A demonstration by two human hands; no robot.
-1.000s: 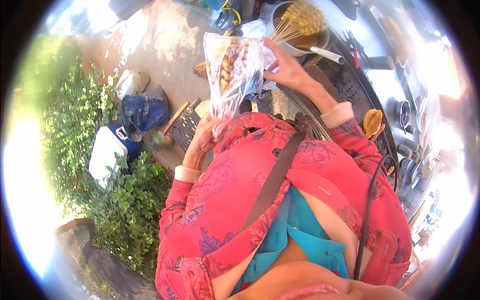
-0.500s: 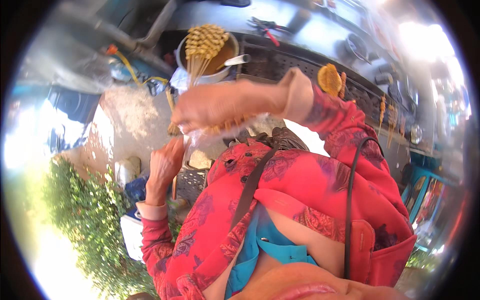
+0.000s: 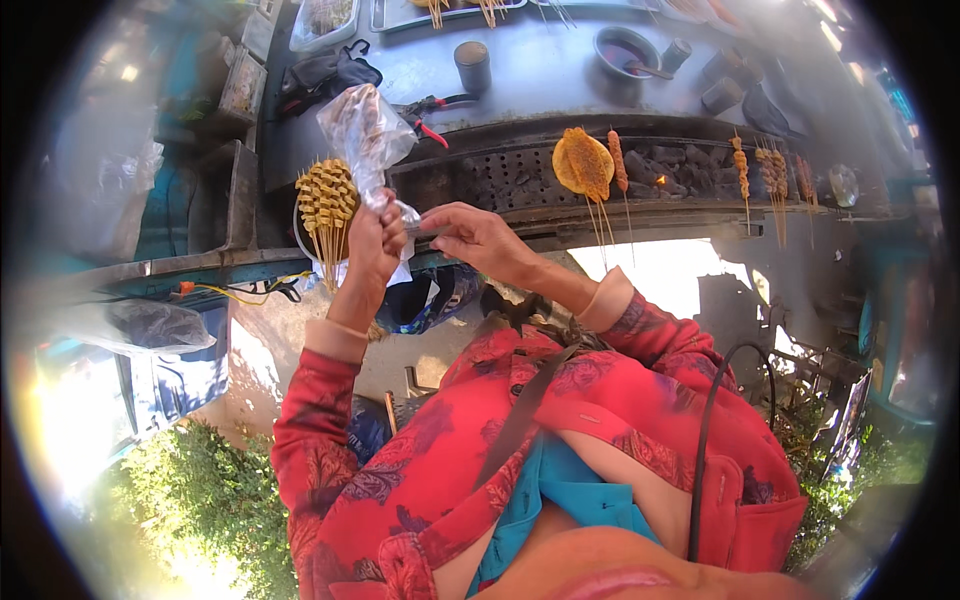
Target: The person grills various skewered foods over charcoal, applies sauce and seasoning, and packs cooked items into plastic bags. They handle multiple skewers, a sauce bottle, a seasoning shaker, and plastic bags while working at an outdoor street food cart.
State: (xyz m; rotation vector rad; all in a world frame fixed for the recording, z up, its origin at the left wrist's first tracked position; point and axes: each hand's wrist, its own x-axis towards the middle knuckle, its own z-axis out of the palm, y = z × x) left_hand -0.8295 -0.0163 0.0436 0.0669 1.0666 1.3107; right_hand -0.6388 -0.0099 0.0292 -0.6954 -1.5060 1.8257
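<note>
My left hand (image 3: 376, 240) is closed in a fist around the gathered neck of a clear plastic bag (image 3: 366, 130). The bag's bulging end points up and away, over the grill's left end; brownish food shows dimly through it. My right hand (image 3: 485, 240) is just to the right, thumb and fingers bent around the bag's loose end beside the left fist. Left of the left hand, a bunch of skewers (image 3: 326, 195) with yellowish folded pieces stands in a pot, sticks toward me.
A long charcoal grill (image 3: 500, 180) runs across ahead. On it lie a round flat orange-brown piece on sticks (image 3: 583, 165), a sausage skewer (image 3: 617, 165) and other skewers (image 3: 772, 175). Behind are red-handled tongs (image 3: 432, 132), a dark cup (image 3: 472, 67) and a bowl (image 3: 625, 52).
Both hands have moved forward, toward the grill. The bag, earlier low and blurred under my right hand, now stands up from my left fist. The view has shifted, showing more of the counter.
</note>
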